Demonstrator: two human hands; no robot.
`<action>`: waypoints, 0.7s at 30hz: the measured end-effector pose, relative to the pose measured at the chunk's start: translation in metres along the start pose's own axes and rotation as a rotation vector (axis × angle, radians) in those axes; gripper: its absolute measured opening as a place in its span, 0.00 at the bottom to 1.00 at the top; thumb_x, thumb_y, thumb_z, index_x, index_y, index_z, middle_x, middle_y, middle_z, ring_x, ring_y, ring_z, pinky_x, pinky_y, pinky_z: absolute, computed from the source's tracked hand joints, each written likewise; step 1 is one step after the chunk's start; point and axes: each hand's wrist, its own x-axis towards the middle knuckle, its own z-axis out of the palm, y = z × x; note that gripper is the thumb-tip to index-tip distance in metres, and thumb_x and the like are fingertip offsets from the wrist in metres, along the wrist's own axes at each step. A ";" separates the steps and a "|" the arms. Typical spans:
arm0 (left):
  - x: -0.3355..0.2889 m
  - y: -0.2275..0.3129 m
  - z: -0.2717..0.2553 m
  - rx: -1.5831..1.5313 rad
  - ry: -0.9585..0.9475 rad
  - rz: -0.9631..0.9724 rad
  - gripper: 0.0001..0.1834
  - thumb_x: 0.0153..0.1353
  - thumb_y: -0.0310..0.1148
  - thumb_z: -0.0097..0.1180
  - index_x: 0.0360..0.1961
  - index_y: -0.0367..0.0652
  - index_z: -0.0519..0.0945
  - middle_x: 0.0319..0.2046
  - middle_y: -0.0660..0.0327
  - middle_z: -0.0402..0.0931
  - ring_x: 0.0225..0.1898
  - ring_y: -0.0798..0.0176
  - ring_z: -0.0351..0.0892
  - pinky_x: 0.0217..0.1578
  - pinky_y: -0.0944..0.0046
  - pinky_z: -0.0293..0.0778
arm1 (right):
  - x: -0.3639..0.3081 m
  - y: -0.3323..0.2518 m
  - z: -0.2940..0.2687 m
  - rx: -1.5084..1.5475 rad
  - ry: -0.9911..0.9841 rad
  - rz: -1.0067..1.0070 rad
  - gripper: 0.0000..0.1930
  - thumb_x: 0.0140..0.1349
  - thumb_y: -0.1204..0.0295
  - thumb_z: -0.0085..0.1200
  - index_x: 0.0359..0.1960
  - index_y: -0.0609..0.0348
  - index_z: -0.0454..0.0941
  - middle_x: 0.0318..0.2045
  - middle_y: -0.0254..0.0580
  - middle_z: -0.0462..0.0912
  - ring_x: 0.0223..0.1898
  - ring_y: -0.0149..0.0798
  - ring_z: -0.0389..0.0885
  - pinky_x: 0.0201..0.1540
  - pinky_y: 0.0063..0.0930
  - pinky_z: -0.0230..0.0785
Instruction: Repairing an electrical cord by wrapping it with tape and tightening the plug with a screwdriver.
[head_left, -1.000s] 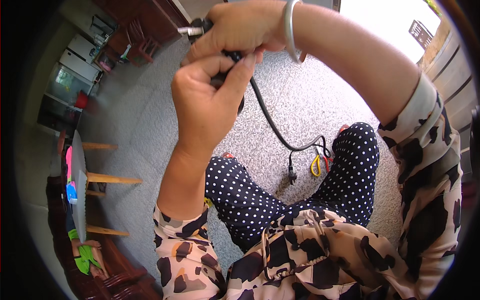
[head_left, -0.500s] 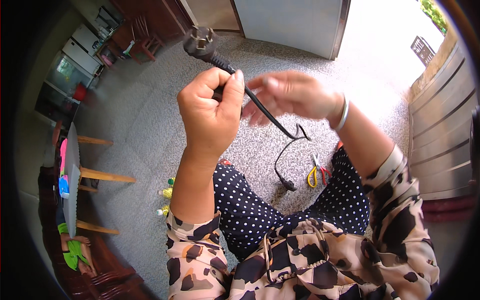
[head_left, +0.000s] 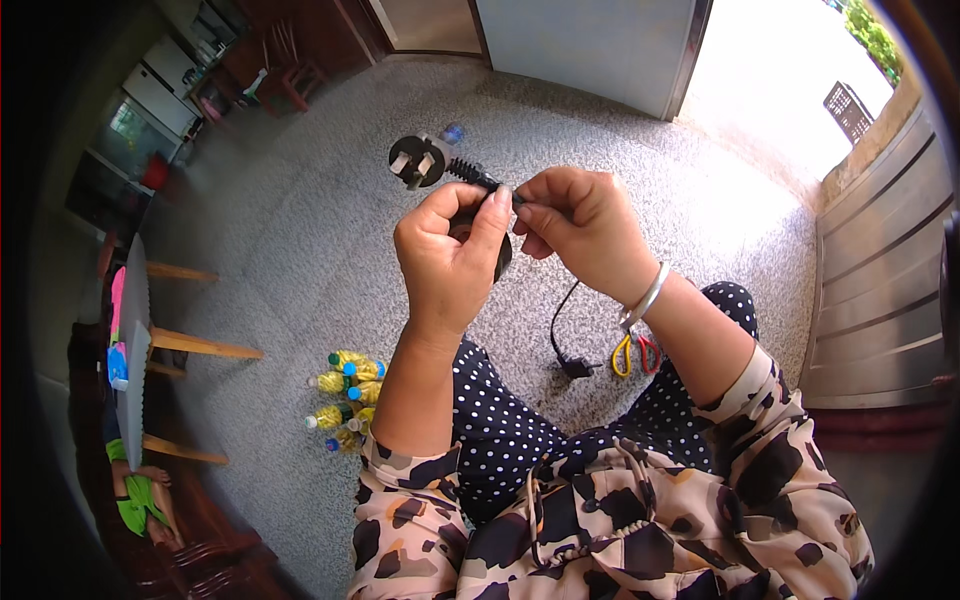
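In front of me a black power cord with a three-pin plug (head_left: 416, 162) is held up, its pins toward the upper left. My left hand (head_left: 445, 250) grips the cord (head_left: 474, 176) just below the plug between thumb and fingers. A dark, rounded object (head_left: 503, 256) shows partly behind that hand; its kind is hidden. Right beside it, my right hand (head_left: 580, 225), with a silver bangle at the wrist, pinches the cord close to the left thumb. Below the hands, a black connector (head_left: 575, 368) on a thin cord lies on the floor between my legs.
Near my right knee lies a tool with yellow and red handles (head_left: 635, 355). Several small bottles of yellow contents (head_left: 345, 385) stand left of my leg. A table (head_left: 137, 340) with wooden legs is at the left, with a person in green beside it. A door (head_left: 590, 50) stands ahead.
My right hand has gone from open and blurred beside the cord to pinching it. The plug and my left hand have moved down and right. More bottles now show at the left.
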 end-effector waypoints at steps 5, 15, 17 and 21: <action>-0.007 -0.032 0.016 -0.224 0.020 -0.220 0.05 0.55 0.25 0.56 0.25 0.34 0.77 0.21 0.69 0.75 0.22 0.81 0.68 0.22 0.80 0.64 | 0.007 0.039 0.008 -0.218 0.181 -0.096 0.02 0.51 0.80 0.54 0.24 0.64 0.73 0.18 0.47 0.78 0.20 0.41 0.80 0.23 0.27 0.70; 0.019 -0.102 0.045 -0.276 -0.028 -0.417 0.11 0.59 0.35 0.56 0.27 0.37 0.80 0.23 0.64 0.76 0.23 0.76 0.70 0.26 0.78 0.66 | 0.028 0.096 -0.015 -0.471 0.211 -0.269 0.06 0.52 0.79 0.53 0.29 0.62 0.68 0.20 0.50 0.76 0.24 0.52 0.77 0.26 0.37 0.69; 0.019 -0.119 0.050 -0.324 -0.058 -0.444 0.11 0.60 0.34 0.55 0.28 0.37 0.80 0.23 0.64 0.76 0.24 0.76 0.71 0.28 0.77 0.67 | 0.031 0.108 -0.020 -0.456 0.156 -0.244 0.07 0.52 0.78 0.53 0.30 0.62 0.68 0.21 0.51 0.76 0.25 0.52 0.78 0.26 0.38 0.69; 0.027 -0.138 0.046 -0.371 -0.084 -0.529 0.12 0.60 0.36 0.56 0.31 0.37 0.81 0.22 0.66 0.76 0.23 0.78 0.70 0.24 0.78 0.64 | 0.034 0.122 -0.030 -0.291 -0.097 -0.017 0.06 0.56 0.76 0.52 0.34 0.65 0.71 0.20 0.49 0.78 0.24 0.47 0.79 0.26 0.32 0.71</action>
